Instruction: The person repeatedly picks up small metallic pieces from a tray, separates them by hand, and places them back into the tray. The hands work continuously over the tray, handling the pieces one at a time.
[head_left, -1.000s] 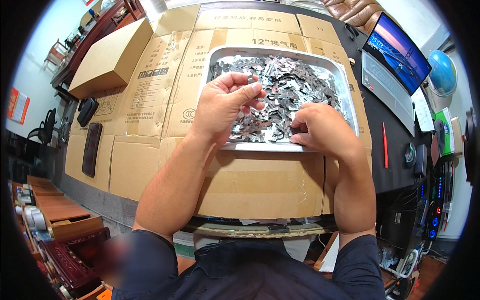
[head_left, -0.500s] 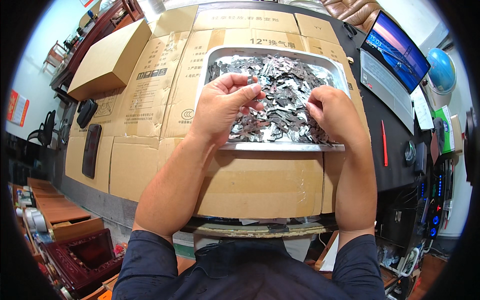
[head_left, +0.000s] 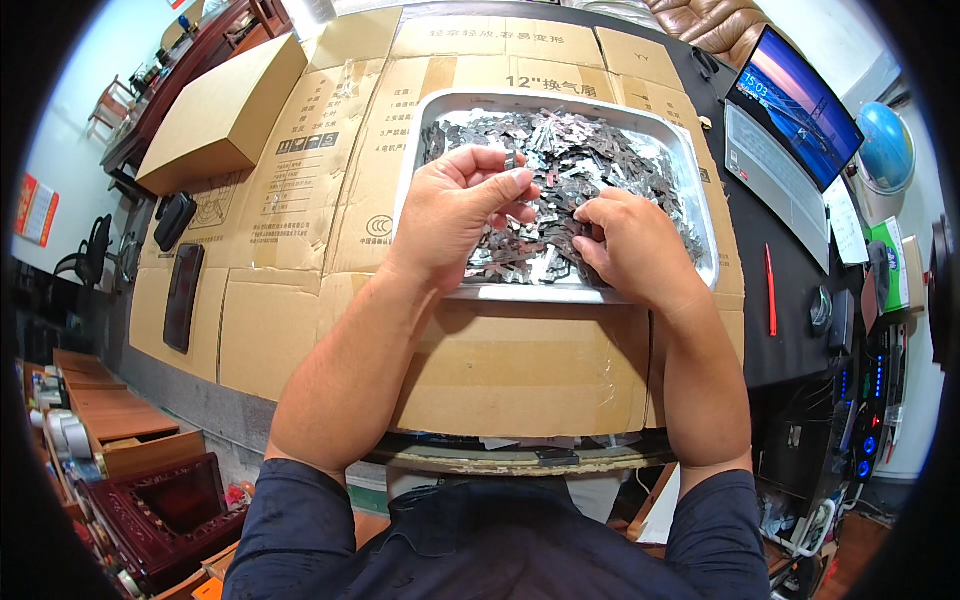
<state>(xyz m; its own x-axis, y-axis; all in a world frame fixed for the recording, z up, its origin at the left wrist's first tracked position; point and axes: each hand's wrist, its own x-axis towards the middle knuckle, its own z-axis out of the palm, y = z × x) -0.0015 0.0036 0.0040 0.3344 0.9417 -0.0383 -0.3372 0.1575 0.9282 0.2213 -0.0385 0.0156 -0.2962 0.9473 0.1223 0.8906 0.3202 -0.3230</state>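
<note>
A shallow silver metal tray (head_left: 560, 294) holds a heap of small dark and shiny metal pieces (head_left: 570, 140). Over its left side is my left hand (head_left: 470, 205), closed, with a small metal piece (head_left: 510, 161) standing up between thumb and forefinger. My right hand (head_left: 635, 240) is just above the heap right of the middle, its fingers curled and thumb turned toward my left hand. Whatever the right fingers grip cannot be made out against the pieces. A short gap separates the two hands.
Flattened cardboard (head_left: 520, 370) lies under the tray. A closed carton (head_left: 215, 120), a black phone (head_left: 183, 298) and a dark case (head_left: 175, 222) are at the left. At the right are an open laptop (head_left: 775, 160), a red pen (head_left: 770, 290) and a blue globe (head_left: 885, 140).
My right hand has moved left across the heap, closer to my left hand. The left hand keeps its pinch on the metal piece, nearly in place.
</note>
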